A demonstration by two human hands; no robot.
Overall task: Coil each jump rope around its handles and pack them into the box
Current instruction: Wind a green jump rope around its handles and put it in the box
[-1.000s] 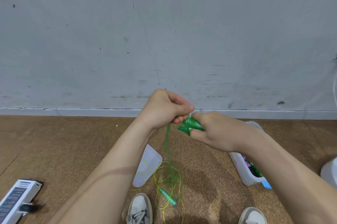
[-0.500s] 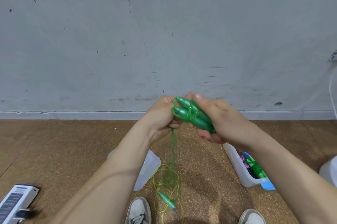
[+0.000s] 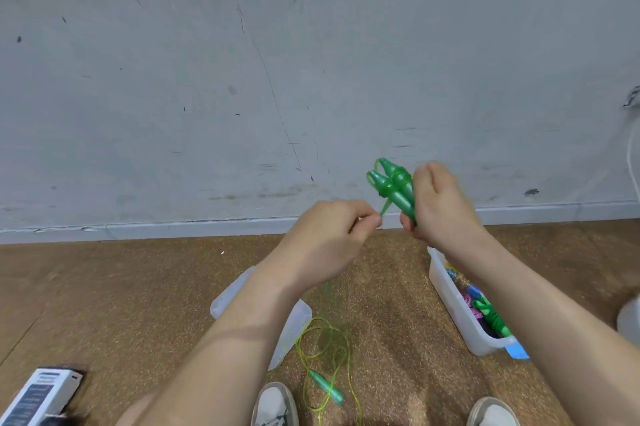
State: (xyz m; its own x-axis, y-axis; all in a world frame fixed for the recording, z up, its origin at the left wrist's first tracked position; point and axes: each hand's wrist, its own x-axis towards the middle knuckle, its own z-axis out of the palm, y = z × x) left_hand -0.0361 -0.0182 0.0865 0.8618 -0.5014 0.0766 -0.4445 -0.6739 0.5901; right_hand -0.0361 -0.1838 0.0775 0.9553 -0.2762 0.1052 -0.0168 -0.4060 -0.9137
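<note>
Since half a second ago your hands have parted. The right hand [image 3: 441,207] has carried the two green handles [image 3: 398,188] up and to its own side. The left hand [image 3: 329,238] has drawn the cord [image 3: 385,208] out below and left of them, leaving a short taut span between. Judgement: a wrap is being tightened and coiling is at an early stage, as slack trails below your left hand to the floor [image 3: 104,304]. The right hand is curled round the handles' lower half, tips projecting above. The left hand pinches the cord at thumb and fingertips. The box [image 3: 453,308] stands below your right forearm, ropes already inside; this rope is not yet packed.
</note>
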